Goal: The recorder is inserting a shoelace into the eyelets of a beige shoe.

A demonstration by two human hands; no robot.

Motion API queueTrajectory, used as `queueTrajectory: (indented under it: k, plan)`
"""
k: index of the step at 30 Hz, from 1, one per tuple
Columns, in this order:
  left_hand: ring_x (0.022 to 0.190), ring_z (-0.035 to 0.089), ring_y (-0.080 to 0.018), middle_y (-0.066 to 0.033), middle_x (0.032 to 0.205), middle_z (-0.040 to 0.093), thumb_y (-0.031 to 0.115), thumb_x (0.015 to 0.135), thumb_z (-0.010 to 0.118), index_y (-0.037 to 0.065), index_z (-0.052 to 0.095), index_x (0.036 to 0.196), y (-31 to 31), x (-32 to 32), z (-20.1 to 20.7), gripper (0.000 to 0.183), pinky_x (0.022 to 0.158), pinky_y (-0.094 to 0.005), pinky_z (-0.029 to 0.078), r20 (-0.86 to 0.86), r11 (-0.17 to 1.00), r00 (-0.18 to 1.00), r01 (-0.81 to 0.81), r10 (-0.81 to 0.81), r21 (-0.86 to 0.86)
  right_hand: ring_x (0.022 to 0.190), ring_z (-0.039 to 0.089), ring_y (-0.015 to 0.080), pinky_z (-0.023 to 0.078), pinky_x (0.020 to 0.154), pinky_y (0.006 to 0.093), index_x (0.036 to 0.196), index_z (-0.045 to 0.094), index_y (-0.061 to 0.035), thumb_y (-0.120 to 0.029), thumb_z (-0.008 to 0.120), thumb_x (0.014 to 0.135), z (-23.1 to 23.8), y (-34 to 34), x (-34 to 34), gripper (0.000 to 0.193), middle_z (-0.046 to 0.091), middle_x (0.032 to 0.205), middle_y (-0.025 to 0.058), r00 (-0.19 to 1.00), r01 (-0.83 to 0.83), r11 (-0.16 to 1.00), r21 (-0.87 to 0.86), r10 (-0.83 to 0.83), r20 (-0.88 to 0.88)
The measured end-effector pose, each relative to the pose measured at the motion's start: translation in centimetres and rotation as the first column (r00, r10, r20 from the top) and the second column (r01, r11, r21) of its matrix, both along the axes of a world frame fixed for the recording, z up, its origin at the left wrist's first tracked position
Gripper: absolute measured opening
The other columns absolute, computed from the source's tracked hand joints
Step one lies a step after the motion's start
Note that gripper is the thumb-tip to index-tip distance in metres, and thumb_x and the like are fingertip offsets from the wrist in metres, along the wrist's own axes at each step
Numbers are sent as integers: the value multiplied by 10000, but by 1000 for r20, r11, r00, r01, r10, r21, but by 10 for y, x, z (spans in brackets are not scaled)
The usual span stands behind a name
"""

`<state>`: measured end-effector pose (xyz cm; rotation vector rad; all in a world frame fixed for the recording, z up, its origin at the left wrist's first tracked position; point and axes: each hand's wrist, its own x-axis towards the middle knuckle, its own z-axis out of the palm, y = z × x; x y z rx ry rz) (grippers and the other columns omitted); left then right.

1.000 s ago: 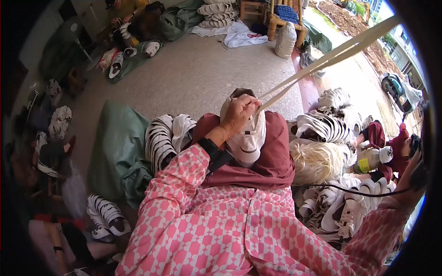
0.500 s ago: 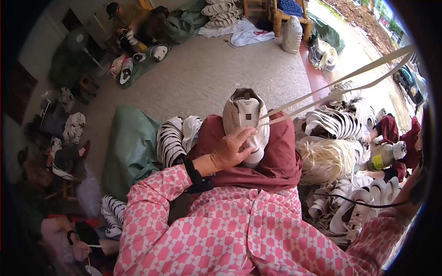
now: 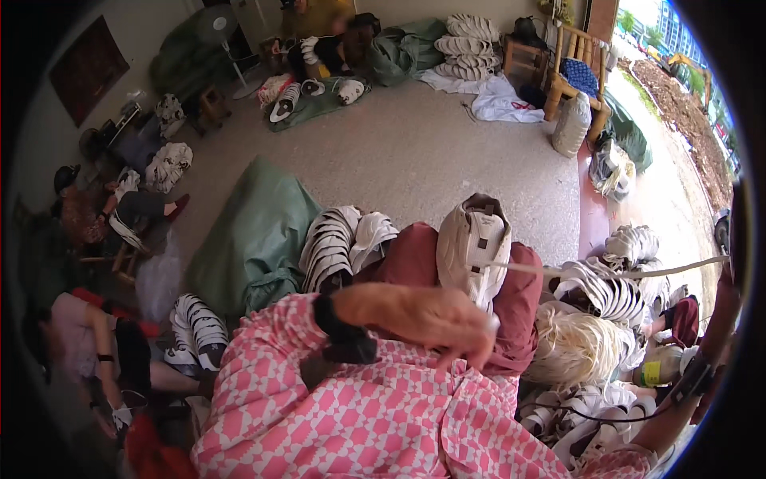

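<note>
A cream-and-white shoe upper (image 3: 471, 247) stands upright, toe toward me, between my knees in dark red trousers. From its eyelet area a pale flat shoelace (image 3: 606, 272) runs out to the right, nearly level and sagging slightly. At the far right rim my right hand (image 3: 737, 231) has hold of the lace's outer end, its fingers mostly lost in the dark edge. My left hand (image 3: 435, 319) hovers in front of my lap, nearer to me than the shoe and apart from it. Its fingers bend downward, smeared by motion, so whether they pinch anything is unclear.
A bundle of cream laces (image 3: 578, 339) lies right of my knee, among stacked white shoe uppers (image 3: 606, 287). More uppers (image 3: 329, 243) and a green tarp-covered heap (image 3: 251, 231) are at my left. Other people sit working along the left and far wall. A plastic container (image 3: 572, 126) stands beyond.
My left hand has come off the shoe, back toward me and rightward. My right arm has dropped, so the lace now runs nearly level instead of slanting up. The whole view has shifted.
</note>
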<state>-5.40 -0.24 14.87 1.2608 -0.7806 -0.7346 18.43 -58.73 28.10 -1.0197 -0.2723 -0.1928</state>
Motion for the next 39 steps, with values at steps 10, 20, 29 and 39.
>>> queueTrajectory:
  k: [10, 20, 29, 39]
  plan:
    - [638, 606, -116, -124, 1046, 674, 347, 1024, 507, 68, 612, 1072, 202, -47, -79, 302, 444, -204, 412, -184, 38, 7, -986, 983, 165, 714, 572, 94, 501, 655, 211, 1119, 628, -9, -142, 609, 958, -284, 50, 56, 210, 671, 946, 52, 907, 302, 939, -163, -336, -253]
    - [930, 643, -299, -118, 977, 678, 76, 864, 676, 29, 671, 983, 65, 42, -91, 128, 828, -355, 498, 899, 295, 166, -955, 405, 43, 614, 607, 147, 471, 553, 294, 994, 627, -25, -146, 612, 940, -268, 365, -84, 133, 658, 782, 83, 978, -187, 628, -755, 190, -85]
    - [909, 574, -247, -54, 898, 579, 120, 774, 707, 111, 640, 911, -8, 108, -95, 152, 824, -379, 381, 951, 471, 227, -876, 209, 105, 737, 631, 210, 484, 680, 334, 963, 620, -22, -158, 630, 928, -280, 364, -107, 140, 654, 795, 124, 941, -289, 587, -756, 319, -113]
    - [873, 589, -187, -10, 872, 577, 153, 758, 706, 136, 638, 856, -10, 110, -96, 121, 804, -368, 351, 951, 546, 283, -820, 124, 173, 679, 534, 71, 409, 586, 228, 880, 665, -12, -126, 648, 893, -263, 362, -94, 115, 592, 758, -29, 740, -660, 608, -441, 423, -523]
